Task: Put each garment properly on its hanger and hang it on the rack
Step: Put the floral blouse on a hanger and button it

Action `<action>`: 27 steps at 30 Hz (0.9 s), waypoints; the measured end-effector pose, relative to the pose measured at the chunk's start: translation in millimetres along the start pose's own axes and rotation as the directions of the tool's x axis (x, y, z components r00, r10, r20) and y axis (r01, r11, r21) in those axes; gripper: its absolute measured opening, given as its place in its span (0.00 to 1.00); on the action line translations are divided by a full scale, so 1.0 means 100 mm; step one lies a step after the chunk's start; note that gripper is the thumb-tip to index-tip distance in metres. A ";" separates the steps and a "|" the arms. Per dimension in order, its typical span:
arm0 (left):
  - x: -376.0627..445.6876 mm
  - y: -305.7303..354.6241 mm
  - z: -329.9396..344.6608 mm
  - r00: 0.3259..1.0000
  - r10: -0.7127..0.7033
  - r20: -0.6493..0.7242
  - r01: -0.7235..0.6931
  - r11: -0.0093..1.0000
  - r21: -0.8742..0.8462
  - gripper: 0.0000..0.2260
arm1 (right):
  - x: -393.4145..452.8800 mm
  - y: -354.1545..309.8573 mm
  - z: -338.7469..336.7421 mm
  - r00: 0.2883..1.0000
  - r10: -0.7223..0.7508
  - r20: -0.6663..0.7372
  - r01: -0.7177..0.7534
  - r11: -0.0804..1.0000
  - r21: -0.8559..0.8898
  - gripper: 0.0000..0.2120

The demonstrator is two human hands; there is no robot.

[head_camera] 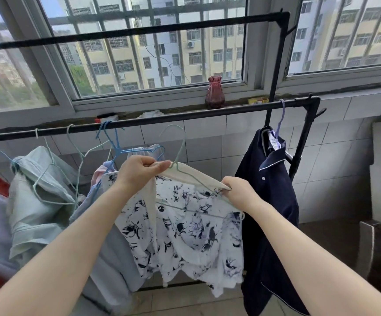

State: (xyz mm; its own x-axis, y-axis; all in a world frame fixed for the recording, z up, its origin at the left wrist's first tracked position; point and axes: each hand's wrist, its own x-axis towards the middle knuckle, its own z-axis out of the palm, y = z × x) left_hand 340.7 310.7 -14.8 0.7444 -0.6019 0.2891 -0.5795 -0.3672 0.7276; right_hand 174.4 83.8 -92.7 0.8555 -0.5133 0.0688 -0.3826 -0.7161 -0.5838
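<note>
A white garment with a dark floral print (185,229) hangs in front of me on a pale green wire hanger (180,156), below the black rack bar (185,116). The hanger's hook is off the bar. My left hand (139,171) pinches the garment's cream neckband beside the hanger's neck. My right hand (237,190) pinches the neckband over the hanger's right arm. A dark navy shirt (269,201) hangs from the bar on a lilac hanger (280,119) to the right.
Several empty wire hangers (114,142) hang on the bar at the left, above a heap of pale green and blue garments (36,201). A red vase (215,92) stands on the window sill. A higher rack bar (139,30) crosses the window.
</note>
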 end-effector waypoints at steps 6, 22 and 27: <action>-0.06 0.04 0.00 0.979 -0.040 -0.201 0.101 0.948 0.301 0.30 | -0.11 0.09 -0.23 0.967 0.034 -0.253 -0.038 0.999 -0.007 0.19; 0.10 0.28 0.57 0.971 -0.211 -0.116 0.188 0.965 -0.181 0.23 | -0.42 -0.88 -0.30 0.970 -0.229 0.084 0.233 0.971 -0.049 0.26; 0.09 0.37 0.46 0.982 -0.188 0.025 0.187 0.943 -0.274 0.20 | -0.21 -0.56 -0.49 0.907 -0.227 -0.354 0.140 0.957 -0.254 0.13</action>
State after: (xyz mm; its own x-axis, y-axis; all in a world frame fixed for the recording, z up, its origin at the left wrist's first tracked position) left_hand 310.6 258.6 -14.1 0.8315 -0.5397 0.1318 -0.3164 -0.2650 0.9108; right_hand 161.0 111.0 -21.8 0.7393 -0.4706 0.4817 -0.3348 -0.8775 -0.3434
